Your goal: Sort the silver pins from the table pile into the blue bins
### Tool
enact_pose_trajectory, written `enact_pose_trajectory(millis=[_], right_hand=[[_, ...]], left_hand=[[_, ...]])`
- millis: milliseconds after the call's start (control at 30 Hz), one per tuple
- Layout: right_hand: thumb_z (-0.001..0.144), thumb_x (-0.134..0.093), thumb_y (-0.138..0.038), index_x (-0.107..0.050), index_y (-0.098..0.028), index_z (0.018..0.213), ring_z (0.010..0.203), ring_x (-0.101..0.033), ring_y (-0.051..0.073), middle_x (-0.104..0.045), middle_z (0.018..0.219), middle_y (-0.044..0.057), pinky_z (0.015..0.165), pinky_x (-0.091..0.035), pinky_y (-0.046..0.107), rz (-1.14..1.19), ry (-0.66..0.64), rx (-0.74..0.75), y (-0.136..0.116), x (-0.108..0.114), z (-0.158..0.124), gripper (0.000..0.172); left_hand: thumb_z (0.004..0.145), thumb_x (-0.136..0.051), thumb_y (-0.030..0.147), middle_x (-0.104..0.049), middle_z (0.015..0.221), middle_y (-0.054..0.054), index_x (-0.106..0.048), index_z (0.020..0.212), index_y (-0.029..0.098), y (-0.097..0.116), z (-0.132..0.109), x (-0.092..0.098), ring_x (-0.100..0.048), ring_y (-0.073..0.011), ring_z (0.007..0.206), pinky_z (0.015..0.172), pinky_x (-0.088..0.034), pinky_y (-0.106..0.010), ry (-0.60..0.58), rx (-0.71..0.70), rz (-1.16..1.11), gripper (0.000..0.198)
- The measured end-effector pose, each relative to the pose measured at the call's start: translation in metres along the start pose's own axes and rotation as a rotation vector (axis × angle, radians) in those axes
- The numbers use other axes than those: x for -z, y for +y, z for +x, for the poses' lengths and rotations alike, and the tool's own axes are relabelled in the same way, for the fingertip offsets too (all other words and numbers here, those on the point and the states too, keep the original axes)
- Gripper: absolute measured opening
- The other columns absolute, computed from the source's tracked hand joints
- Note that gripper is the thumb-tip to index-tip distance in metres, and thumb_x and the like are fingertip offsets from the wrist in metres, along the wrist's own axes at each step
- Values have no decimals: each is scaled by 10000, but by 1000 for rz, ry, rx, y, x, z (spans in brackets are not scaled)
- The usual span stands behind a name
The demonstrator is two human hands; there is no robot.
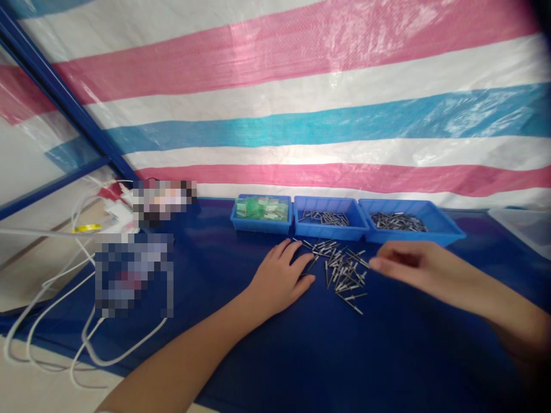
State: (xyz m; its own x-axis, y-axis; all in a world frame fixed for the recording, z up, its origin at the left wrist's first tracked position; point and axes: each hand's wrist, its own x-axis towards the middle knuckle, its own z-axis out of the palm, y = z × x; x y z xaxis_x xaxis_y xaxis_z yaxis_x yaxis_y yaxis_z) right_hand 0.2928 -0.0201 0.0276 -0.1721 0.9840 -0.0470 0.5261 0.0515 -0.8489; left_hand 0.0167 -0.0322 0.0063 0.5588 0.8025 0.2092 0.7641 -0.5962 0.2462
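A loose pile of pop rivets (344, 269), silver with thin pins, lies on the blue table in front of me. At the pile's left edge my left hand (284, 272) rests palm down on the table with its fingers spread. Just right of the pile hovers my right hand (413, 264), its fingers curled in toward the thumb. Whatever those fingers hold, if anything, is hidden. Behind the pile, the middle blue bin (331, 230) contains some rivets, and the right blue bin (443, 229) contains a thicker layer of them.
A left blue bin (260, 227) holds small green and clear packets. White cables (92, 344) and blurred-out items crowd the table's left side. A translucent container (525, 229) stands at the far right. Striped plastic sheeting (275, 132) hangs behind the blue tabletop (344, 355).
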Motion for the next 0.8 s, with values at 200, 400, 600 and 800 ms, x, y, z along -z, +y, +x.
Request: enact_pose_trajectory(millis=[200, 400, 600, 800], right_hand=[[730, -696, -387, -550, -202, 692, 478, -480, 110, -555, 550, -32, 466, -248, 240, -530, -424, 82, -5, -28, -18, 239], [877, -509, -313, -507, -212, 691, 542, -521, 137, -586, 617, -5, 513, -286, 258, -601, -411, 171, -14, -38, -11, 212], [887, -471, -275, -522, -206, 700, 597, -539, 154, -597, 674, 10, 565, -306, 274, -665, -334, 244, -23, -46, -11, 206], [860, -495, -266, -521, -200, 686, 568, -483, 129, -537, 630, -15, 555, -318, 260, -527, -312, 248, -30, -40, -13, 187]], left_hand=[[888, -528, 473, -332, 1496, -176, -465, 1366, 191, 1, 1, -4, -257, -361, 1407, 1131, -273, -520, 11, 56, -31, 559], [907, -458, 533, -296, 1525, -174, -405, 1412, 214, 2, 2, -8, -251, -345, 1416, 1136, -230, -548, -45, 72, -39, 600], [936, -443, 462, -390, 1484, -133, -450, 1368, 211, 1, 2, -8, -295, -311, 1403, 1140, -219, -560, -44, 52, -67, 499], [899, -547, 380, -468, 1407, -153, -518, 1304, 161, 4, 5, -1, -348, -301, 1370, 1134, -288, -489, 51, -7, -246, 460]])
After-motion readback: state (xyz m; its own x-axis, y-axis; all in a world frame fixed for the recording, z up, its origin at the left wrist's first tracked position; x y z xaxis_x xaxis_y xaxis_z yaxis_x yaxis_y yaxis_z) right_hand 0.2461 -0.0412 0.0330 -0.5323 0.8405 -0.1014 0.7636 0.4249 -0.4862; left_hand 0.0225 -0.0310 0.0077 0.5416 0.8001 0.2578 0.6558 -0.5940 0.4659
